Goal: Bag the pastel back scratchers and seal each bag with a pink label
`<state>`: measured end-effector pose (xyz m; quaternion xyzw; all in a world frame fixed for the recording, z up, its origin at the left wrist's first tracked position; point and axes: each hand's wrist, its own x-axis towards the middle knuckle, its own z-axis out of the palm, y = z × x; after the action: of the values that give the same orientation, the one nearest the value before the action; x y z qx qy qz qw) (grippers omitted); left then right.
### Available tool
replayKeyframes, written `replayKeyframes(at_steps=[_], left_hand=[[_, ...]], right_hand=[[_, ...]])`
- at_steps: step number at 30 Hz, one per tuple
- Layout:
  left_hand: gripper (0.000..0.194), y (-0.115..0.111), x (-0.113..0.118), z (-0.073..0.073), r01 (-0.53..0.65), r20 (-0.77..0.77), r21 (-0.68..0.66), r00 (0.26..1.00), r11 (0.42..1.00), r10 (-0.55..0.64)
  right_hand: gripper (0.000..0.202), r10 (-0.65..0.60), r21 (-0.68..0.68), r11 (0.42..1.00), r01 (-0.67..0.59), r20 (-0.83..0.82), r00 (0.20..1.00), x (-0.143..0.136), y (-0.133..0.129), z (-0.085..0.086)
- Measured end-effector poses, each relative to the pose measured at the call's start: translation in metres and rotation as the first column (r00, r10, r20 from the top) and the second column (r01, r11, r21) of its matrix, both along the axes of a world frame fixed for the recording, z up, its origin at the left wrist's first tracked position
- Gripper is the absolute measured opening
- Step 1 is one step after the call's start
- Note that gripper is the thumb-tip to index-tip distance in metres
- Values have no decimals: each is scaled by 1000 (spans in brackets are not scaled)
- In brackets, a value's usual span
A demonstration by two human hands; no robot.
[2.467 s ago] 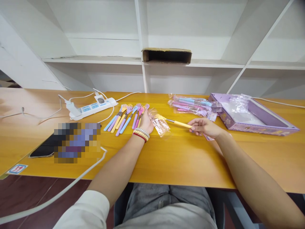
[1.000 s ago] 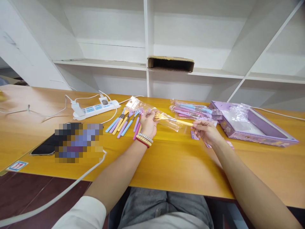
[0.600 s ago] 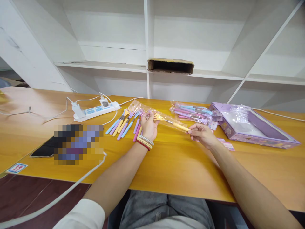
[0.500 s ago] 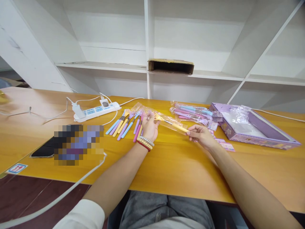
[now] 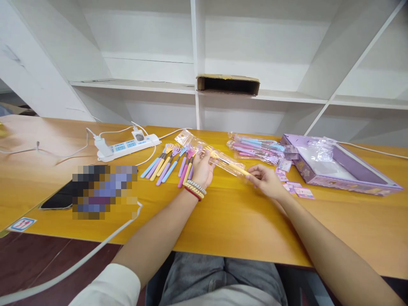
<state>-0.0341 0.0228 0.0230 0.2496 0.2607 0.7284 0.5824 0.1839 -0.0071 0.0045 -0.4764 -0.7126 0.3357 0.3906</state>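
A yellow back scratcher [image 5: 236,167] with a metal shaft lies inside a clear plastic sleeve [image 5: 188,137], held above the table between my hands. My left hand [image 5: 203,168] is closed round the sleeve by the claw end, and its fingers partly hide the claw. My right hand [image 5: 262,178] pinches the tip of the yellow handle. To the left of my left hand, several unwrapped back scratchers [image 5: 165,165] in blue, yellow, purple and pink lie side by side. Beyond my right hand is a pile of bagged back scratchers [image 5: 251,146].
A purple open box [image 5: 344,187] with crumpled clear plastic inside stands at the right. Small printed cards [image 5: 304,192] lie by it. A white power strip [image 5: 129,146], a dark phone [image 5: 57,197] and cables are at the left. White shelves hold a cardboard box [image 5: 229,78].
My right hand has moved slightly left, and the back scratcher sits further into the sleeve. The sleeve's far end now sticks out past my left hand. The camera view has shifted a little.
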Motion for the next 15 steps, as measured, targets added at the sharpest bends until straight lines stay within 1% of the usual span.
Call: replayKeyframes(at_steps=[3,4,6,9,13,15], left_hand=[[19,-1,1,-2,49,-7,-1,999,999,-49],[19,-1,1,-2,61,-7,1,998,998,-61],[19,-1,2,-3,66,-4,6,998,998,-66],[19,-1,2,-4,65,-9,15,998,998,-65],[20,0,2,-4,72,-34,4,997,997,-72],[20,0,1,-5,74,-50,-7,996,997,-75]], right_hand=[[20,0,154,987,-37,238,971,1,-3,1],[18,2,181,982,-58,297,955,1,-4,2],[18,-2,208,975,-79,365,931,0,-5,5],[19,-36,255,964,-71,390,920,-2,-6,8],[21,-108,336,942,-5,317,942,-3,-5,11],[21,-132,342,939,26,289,948,-3,-4,12]])
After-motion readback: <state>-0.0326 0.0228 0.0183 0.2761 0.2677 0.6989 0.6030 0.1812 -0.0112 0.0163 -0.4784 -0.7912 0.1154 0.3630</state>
